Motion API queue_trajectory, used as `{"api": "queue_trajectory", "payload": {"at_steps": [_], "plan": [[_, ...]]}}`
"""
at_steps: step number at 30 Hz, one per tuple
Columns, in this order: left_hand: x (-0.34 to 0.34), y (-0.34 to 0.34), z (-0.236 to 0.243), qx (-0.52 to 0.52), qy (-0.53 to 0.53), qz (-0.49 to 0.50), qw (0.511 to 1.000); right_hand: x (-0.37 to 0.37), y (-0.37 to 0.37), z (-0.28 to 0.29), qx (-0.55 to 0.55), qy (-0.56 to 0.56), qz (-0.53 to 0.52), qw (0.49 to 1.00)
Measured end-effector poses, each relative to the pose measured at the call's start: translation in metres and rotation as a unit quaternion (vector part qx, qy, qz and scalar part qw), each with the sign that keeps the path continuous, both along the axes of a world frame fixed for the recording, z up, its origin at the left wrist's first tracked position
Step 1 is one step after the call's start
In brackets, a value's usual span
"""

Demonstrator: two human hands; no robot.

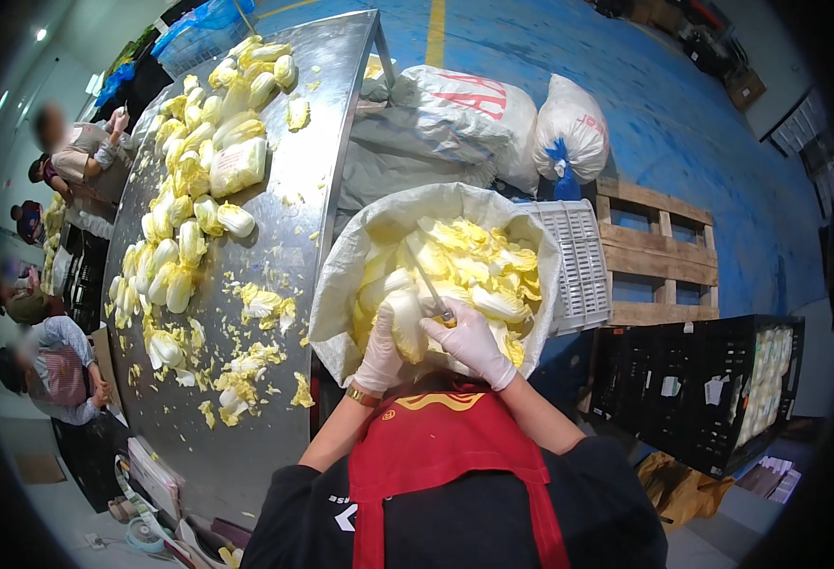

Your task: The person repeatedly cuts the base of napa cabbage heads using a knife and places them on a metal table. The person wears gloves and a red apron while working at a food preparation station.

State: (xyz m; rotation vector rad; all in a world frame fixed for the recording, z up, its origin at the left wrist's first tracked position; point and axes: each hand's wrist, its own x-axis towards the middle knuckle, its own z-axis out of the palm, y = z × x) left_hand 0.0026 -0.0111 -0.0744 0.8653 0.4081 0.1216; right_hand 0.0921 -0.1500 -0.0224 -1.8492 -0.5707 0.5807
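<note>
Over an open white woven sack (341,284), both my gloved hands are close together. My left hand (380,356) is closed round a head of napa cabbage (405,322), held roughly upright with its leafy end toward me. In my right hand (470,346) is a knife (426,284), its blade pointing away from me and to the left, beside the cabbage. The fingers are wrapped on its handle, partly hidden. Inside the sack lie many yellow leaves and pale cabbage pieces (488,256).
A steel table (284,199) at left bears several cabbages (178,284) and leaf scraps (260,302). Full white sacks (572,133) stand beyond. To the right are a grey crate (569,256), a wooden pallet (659,251) and black crates (683,379). Other people (56,365) work at far left.
</note>
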Motion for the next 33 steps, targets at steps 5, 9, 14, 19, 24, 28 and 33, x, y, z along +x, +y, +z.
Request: {"api": "queue_trajectory", "payload": {"at_steps": [5, 9, 14, 19, 24, 28, 33], "plan": [[-0.004, 0.0, 0.008, -0.027, 0.026, 0.007, 0.999, 0.002, 0.0, -0.017, 0.018, -0.018, -0.01, 1.0], [-0.001, -0.006, 0.016, -0.038, 0.016, -0.012, 0.999, 0.005, 0.001, -0.012, 0.011, -0.023, 0.009, 1.0], [0.012, -0.009, 0.026, 0.222, 0.006, -0.045, 0.974, 0.006, 0.001, -0.012, 0.03, 0.025, 0.023, 0.999], [0.015, -0.009, 0.033, 0.252, 0.021, -0.055, 0.966, 0.011, 0.002, -0.008, 0.021, 0.016, 0.047, 0.999], [0.008, 0.003, 0.027, 0.279, 0.054, -0.089, 0.955, 0.014, 0.002, 0.0, -0.001, 0.027, 0.056, 0.998], [0.002, 0.008, 0.018, 0.116, 0.014, -0.063, 0.991, 0.016, 0.002, -0.01, 0.039, 0.064, 0.026, 0.997], [0.018, 0.016, -0.004, -0.181, 0.014, 0.165, 0.969, 0.02, -0.001, 0.0, 0.076, -0.017, -0.054, 0.996]]}}
